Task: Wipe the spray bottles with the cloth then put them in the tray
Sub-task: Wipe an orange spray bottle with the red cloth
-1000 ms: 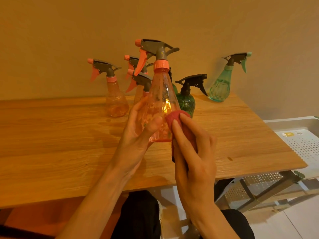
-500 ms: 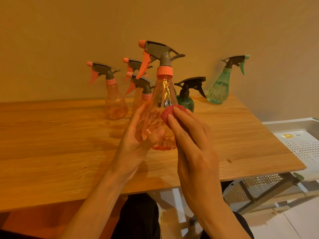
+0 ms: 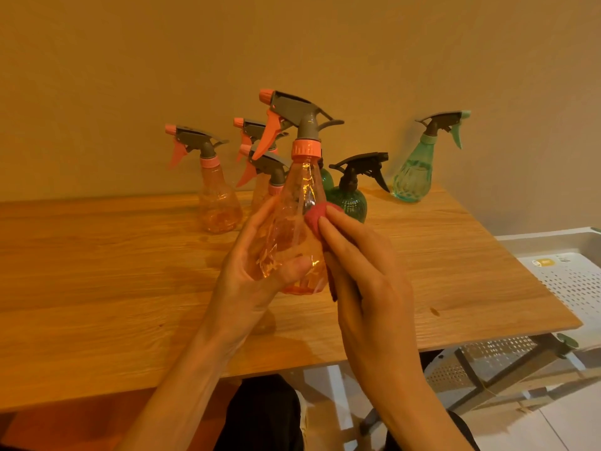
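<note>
**Above the desk: one orange bottle held, cloth against its side**

Above the desk [image 3: 97, 288], the left hand [image 3: 257, 278] grips the orange bottle [image 3: 299, 229] around its lower body — thumb curled across the front near the base, fingers wrapped behind the clear plastic. The bottle is lifted off the wood and stands nearly upright, its grey head and orange trigger pointing left.

The right hand [image 3: 367, 278] holds the red cloth [image 3: 317, 214] bunched under its fingers and presses it against the bottle's right side, about mid-height. The fingers lie close together and fairly straight, their tips on the cloth; a strip of cloth hangs down along the palm side, beside the bottle's base.

Behind, along the wall, more bottles stand on the desk: three orange ones [image 3: 218, 203] in a group to the left, partly hidden by the held bottle; a dark green bottle [image 3: 349, 196] with a black head just right of it; and a pale teal bottle [image 3: 413, 177] well apart at the far right corner. Whether any holds liquid I cannot tell.

Off the desk's right edge sits the white perforated tray [image 3: 572, 281] — only part of it is in view, and that part holds no bottle.
</note>
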Tool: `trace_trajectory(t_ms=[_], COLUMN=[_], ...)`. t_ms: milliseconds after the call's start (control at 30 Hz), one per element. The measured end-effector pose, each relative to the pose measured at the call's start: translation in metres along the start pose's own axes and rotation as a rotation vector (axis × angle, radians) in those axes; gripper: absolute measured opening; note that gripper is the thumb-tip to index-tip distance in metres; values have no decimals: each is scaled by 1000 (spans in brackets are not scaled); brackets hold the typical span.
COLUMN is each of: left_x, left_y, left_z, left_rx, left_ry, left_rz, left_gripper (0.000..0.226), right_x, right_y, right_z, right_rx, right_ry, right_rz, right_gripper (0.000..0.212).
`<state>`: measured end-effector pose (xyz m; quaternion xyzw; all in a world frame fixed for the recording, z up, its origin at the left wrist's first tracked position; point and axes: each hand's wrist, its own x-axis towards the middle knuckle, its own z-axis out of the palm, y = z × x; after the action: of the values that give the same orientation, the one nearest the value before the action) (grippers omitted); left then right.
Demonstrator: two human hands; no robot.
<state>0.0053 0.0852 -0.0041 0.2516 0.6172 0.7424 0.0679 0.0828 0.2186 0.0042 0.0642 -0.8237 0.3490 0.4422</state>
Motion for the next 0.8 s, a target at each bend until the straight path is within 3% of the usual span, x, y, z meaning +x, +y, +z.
trace_trajectory(t_ms=[333, 600, 800], left_x=[-5, -6, -7], left_y=[5, 1, 4], left_z=[4, 2, 4], left_rx=[26, 62, 38], left_ry=[-69, -37, -56], left_rz=[35, 51, 41], left_gripper=[96, 97, 92], right_x=[30, -2, 38], right_y=[3, 7, 8], right_z=[-2, -3, -2], right_rx=[56, 89, 26], right_ry=[34, -42, 9], right_rz=[43, 64, 45], right_gripper=[45, 40, 45])
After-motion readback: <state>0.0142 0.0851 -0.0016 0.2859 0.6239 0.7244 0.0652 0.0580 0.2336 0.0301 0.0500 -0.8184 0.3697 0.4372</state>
